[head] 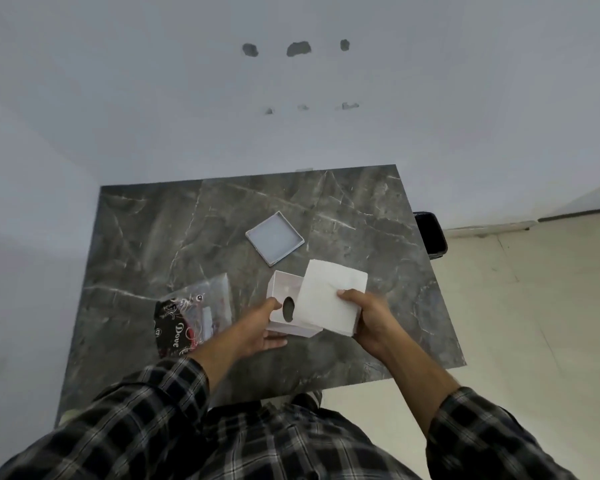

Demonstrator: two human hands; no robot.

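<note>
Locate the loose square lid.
Head view: the square lid lies flat on the marble table near its middle, apart from and just beyond the white box in the left hand and the paper stack in the right hand.

Dark grey marble table with thin pale veins. White box with a dark oval hole; plain white stack of tissues. Pale grey lid farther off. Clear bag at left, printed black, red and white. Black-and-grey plaid sleeves; black bin at right
</note>
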